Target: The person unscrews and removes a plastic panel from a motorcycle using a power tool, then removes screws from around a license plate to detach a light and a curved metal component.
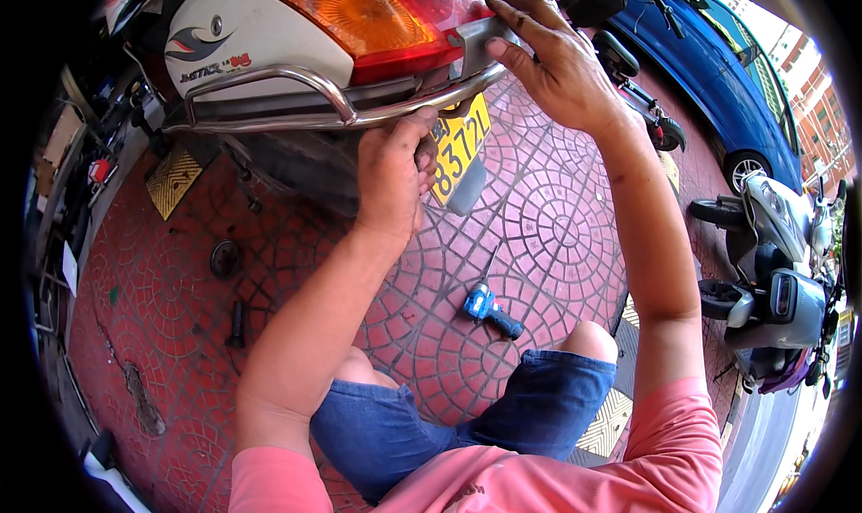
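The rear of a white motor scooter (260, 51) fills the upper part of the head view, with an orange and red tail light (359, 19). A chrome guard bar (314, 116) curves below the light. My left hand (392, 176) is just under this bar, fingers curled, thumb against its lower edge; whatever lies inside the fingers is hidden. Fingers stretched and thumb apart, my right hand (561, 73) rests by the grey trim piece (480, 46) at the light's right end. Beneath the bar hangs a yellow number plate (462, 149), partly behind my left hand.
A blue cordless power driver (492, 311) lies on the red patterned paving before my knees. Further left lie a dark round part (224, 258) and a black tool-like piece (235, 324). Parked scooters (777, 280) and a blue car (718, 73) stand to the right.
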The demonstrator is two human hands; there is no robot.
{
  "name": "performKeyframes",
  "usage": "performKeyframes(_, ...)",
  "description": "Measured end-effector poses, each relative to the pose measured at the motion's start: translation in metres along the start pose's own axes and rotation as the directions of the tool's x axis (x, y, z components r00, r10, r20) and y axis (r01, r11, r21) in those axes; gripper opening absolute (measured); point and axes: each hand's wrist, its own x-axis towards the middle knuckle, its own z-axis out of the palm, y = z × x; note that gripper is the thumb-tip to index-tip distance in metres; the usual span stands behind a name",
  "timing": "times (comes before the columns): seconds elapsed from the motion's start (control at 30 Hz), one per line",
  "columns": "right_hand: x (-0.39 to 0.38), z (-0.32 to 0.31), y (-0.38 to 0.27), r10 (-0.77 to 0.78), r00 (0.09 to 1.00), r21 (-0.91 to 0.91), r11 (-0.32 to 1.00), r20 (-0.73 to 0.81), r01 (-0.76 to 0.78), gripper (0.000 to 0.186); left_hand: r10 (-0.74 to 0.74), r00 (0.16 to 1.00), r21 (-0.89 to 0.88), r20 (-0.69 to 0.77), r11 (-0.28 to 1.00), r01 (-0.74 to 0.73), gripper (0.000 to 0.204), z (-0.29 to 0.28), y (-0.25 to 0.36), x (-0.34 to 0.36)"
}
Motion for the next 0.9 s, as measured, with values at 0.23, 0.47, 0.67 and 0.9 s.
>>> performKeyframes(0.23,0.001,0.009,-0.006,0.068,0.992,0.024,0.998,-0.106,-0.066,0.046,-0.016,0.998,-0.083,-0.054,0.997,0.011,0.016,-0.005,-0.013,0.007)
performKeyframes(0.47,-0.009,0.018,-0.005,0.068,0.981,0.06,0.997,-0.18,-0.058,0.044,0.084,0.991,0.013,-0.103,0.996,-0.083,0.019,-0.01,-0.027,0.019)
performKeyframes(0.67,-0.007,0.021,-0.016,-0.038,0.947,0.109,0.991,-0.318,0.077,0.04,0.135,0.99,0.001,-0.045,0.991,-0.135,0.013,-0.006,-0.024,0.018)
performKeyframes(0.9,0.003,0.016,-0.023,-0.002,0.945,0.277,0.956,-0.327,0.098,0.028,0.225,0.972,0.24,-0.06,0.949,-0.205,0.019,-0.005,-0.019,0.013)
